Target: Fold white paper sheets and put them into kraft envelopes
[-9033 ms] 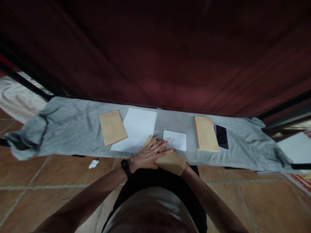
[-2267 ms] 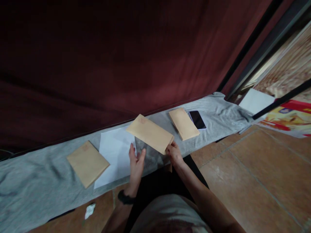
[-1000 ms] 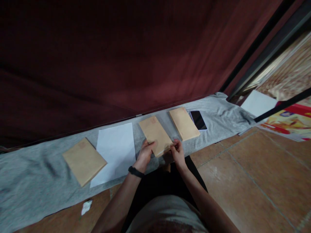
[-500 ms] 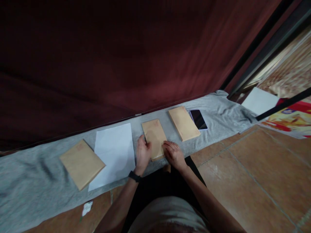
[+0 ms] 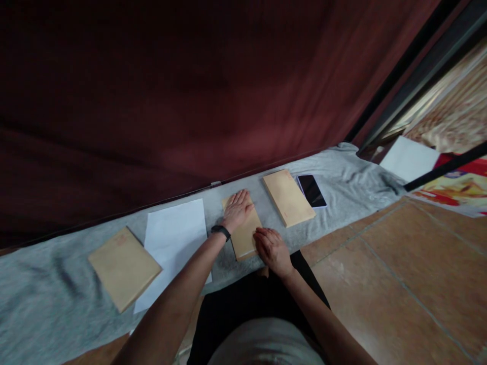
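Envelope (image 5: 243,238) of brown paper lies flat on a strip of grey cloth (image 5: 41,294), just beyond the black trousers (image 5: 232,304) of the person wearing the camera. The left hand (image 5: 236,207), a black band (image 5: 221,231) on its wrist, rests palm down over the far end of it, fingers stretched out flat. The right hand (image 5: 273,252) is bent at the near right edge, fingertips touching the paper; whether they grip it cannot be told.

To the left, a white sheet (image 5: 177,223) is partly hidden by the left forearm, and a second envelope (image 5: 125,268) overlaps its left side. To the right, a third envelope (image 5: 289,197) lies at a slant, with a phone (image 5: 312,190) just beside it, dark screen up, in a pale purple case.

Behind the cloth hangs a dark red curtain (image 5: 213,111). Orange-brown floor (image 5: 373,284) tiles show at the lower right; at the far right are a white panel (image 5: 410,158) and a red and yellow print (image 5: 464,187), crossed by a dark bar (image 5: 441,170)
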### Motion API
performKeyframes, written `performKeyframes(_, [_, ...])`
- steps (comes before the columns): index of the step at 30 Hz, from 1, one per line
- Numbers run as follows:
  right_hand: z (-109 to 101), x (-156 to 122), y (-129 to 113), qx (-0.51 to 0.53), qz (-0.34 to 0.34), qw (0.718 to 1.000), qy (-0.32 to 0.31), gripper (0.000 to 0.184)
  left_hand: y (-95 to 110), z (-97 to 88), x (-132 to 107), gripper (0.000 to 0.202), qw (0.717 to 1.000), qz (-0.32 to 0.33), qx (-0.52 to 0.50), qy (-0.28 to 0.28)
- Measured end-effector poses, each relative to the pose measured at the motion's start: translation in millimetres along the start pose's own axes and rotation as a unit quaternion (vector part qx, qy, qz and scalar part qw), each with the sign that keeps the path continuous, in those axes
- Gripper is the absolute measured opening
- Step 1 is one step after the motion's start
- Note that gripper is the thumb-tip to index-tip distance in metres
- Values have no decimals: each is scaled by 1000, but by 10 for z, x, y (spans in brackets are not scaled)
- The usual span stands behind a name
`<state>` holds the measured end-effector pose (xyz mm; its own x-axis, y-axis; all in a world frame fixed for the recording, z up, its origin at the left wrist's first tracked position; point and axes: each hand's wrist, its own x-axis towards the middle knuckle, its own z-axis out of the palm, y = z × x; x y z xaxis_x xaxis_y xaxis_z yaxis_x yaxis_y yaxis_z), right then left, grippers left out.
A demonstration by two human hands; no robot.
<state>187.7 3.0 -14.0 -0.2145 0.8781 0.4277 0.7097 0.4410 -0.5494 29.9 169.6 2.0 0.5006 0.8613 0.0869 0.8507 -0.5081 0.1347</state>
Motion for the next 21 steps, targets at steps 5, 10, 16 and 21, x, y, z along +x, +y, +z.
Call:
performKeyframes(5, [-21, 11, -17, -4, 5, 1000, -15, 32, -43, 60, -54, 62, 999, 23, -24, -2])
performKeyframes(10, [-25, 16, -28, -1, 12, 1000, -13, 34, -46, 97, -126, 61, 997, 43, -57, 4])
performKeyframes(16, [-35, 23, -53, -4, 17, 1000, -12, 32, 25, 68, -228, 58, 996, 50, -68, 0])
performKeyframes(21, [-39, 24, -58, -9, 16, 1000, -15, 31, 113, 41, -339, 57, 996, 59, -66, -3])
